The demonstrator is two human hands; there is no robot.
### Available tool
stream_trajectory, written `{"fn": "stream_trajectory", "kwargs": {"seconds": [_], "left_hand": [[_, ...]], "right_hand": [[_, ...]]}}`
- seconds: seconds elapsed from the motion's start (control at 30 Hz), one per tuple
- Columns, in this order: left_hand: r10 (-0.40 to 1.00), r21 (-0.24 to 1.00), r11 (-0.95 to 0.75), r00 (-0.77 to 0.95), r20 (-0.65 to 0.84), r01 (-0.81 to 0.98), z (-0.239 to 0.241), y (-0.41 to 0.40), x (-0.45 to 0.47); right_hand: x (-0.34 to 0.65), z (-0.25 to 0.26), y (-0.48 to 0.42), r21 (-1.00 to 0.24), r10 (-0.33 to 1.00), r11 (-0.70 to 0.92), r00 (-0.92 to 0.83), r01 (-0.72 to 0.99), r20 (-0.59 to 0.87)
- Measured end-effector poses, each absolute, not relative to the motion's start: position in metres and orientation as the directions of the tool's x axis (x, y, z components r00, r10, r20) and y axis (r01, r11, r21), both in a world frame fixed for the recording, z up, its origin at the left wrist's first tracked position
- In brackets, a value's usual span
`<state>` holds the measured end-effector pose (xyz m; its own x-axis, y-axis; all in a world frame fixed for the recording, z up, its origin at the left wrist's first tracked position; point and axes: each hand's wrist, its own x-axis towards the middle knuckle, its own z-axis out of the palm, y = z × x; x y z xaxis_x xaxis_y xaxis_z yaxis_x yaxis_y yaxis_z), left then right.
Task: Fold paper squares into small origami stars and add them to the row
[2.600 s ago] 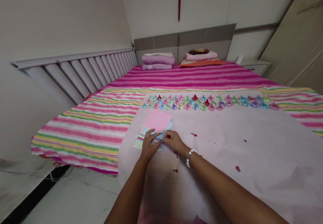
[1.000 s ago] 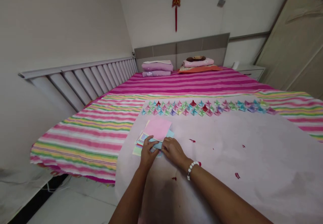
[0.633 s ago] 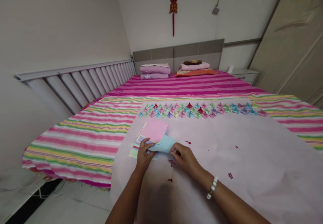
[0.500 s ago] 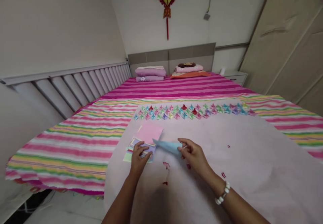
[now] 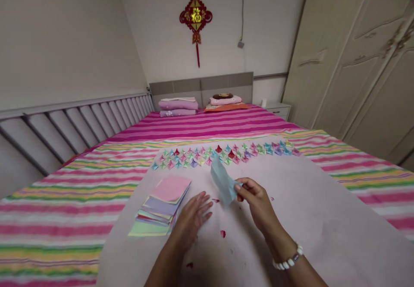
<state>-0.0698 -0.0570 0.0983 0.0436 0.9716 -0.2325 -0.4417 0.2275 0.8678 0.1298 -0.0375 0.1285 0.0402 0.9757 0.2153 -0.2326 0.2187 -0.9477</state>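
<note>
Pale blue paper is what the right hand (image 5: 257, 203) has hold of: one blue sheet (image 5: 222, 182), pinched at its near edge between the thumb and the fingertips. The blue sheet stands lifted off the bed, tilted and slightly bent, with its far corner up in front of the row of folds (image 5: 223, 154). A white bead bracelet (image 5: 287, 262) sits on that wrist.

The left hand (image 5: 194, 218) holds nothing. It is palm down with the fingers loosely spread, just right of the stack (image 5: 158, 207). Whether it rests on the cloth (image 5: 307, 218) or hangs just above it cannot be told. The stack is a fanned pile of coloured paper squares with a pink square (image 5: 171, 187) on top, lying on the left part of the cloth.

The cloth is pale pink and spread over the near end of a striped bedspread (image 5: 58, 200). Small red scraps (image 5: 222, 234) are scattered on it near the hands. The folds, small paper shapes in many colours, run in a band along its far edge.

At the head of the bed lie folded blankets (image 5: 177, 105) and a pillow (image 5: 224, 101) against a grey headboard (image 5: 200, 84). A red knot ornament (image 5: 196, 17) hangs on the wall above, and a wardrobe (image 5: 355, 62) stands at right.
</note>
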Motion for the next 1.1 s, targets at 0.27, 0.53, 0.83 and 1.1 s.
{"fn": "stream_trajectory", "kwargs": {"seconds": [0.27,0.53,0.83,1.1], "left_hand": [[0.959,0.694,-0.022,0.18,0.217,-0.719,0.087,-0.019,-0.015],[0.992,0.744,-0.088,0.006,0.123,-0.663,0.084,0.013,0.002],[0.999,0.781,0.034,-0.005,-0.048,-0.624,0.081,0.022,0.016],[1.0,0.879,0.023,0.001,-0.025,-0.477,0.066,0.021,0.02]], "right_hand": [[0.139,0.139,-0.038,-0.788,0.771,0.614,-0.252,0.044,0.585],[0.156,0.124,-0.01,-0.883,0.882,0.464,-0.13,0.077,0.452],[0.161,0.084,0.017,-0.95,0.964,0.234,0.173,-0.208,0.2],[0.163,0.075,0.021,-0.946,0.993,-0.015,0.103,-0.322,-0.051]]}}
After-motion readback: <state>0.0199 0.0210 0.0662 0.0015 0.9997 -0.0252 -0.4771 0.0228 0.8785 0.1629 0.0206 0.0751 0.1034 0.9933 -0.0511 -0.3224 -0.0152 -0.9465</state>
